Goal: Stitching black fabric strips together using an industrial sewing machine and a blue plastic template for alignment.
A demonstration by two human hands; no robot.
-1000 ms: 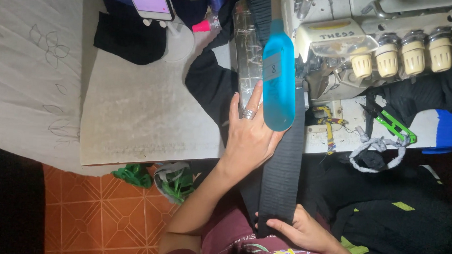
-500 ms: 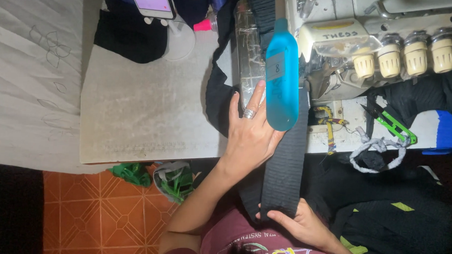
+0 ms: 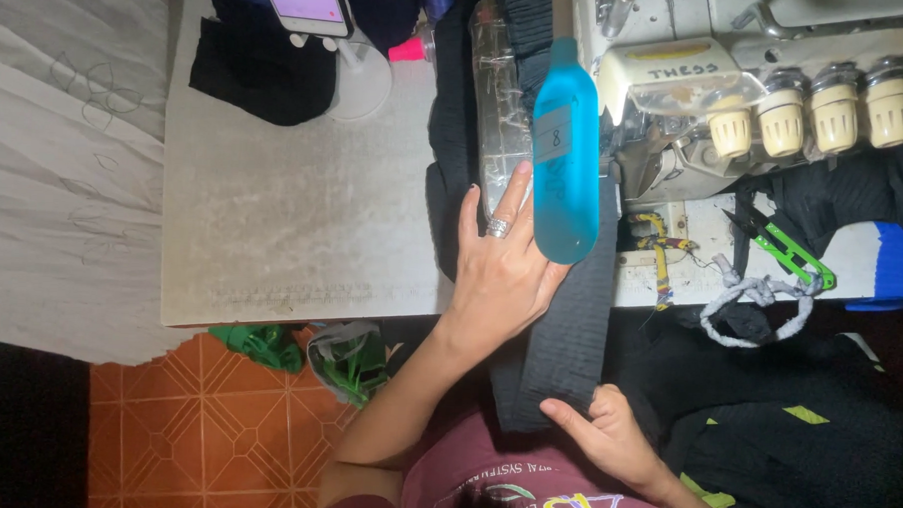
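A long strip of black ribbed fabric (image 3: 569, 338) runs lengthwise from the person's lap up toward the cream-coloured industrial sewing machine (image 3: 738, 84), its long axis nearly vertical in the head view and its far end pointing in under the machine's head. The left hand (image 3: 496, 271) lies flat on the strip's left edge at the lip of the grey worktable (image 3: 293, 218), fingers (image 3: 488, 215) stretched out and slightly spread toward the machine, pressing down rather than gripping; a ring shows on one finger. The fabric passes just right of and beneath that palm. The right hand (image 3: 605, 435) meets the strip's near end at the lap, thumb laid against its lower edge; whether the remaining fingers pinch the cloth from below cannot be told. A bright blue rounded plastic cover (image 3: 565, 158) stands just beside the left fingertips, over the strip. Green-handled thread snips (image 3: 787, 251) lie on the machine bed to the right, and a smartphone with a lit screen on a white stand (image 3: 310, 9) sits at the table's far edge.
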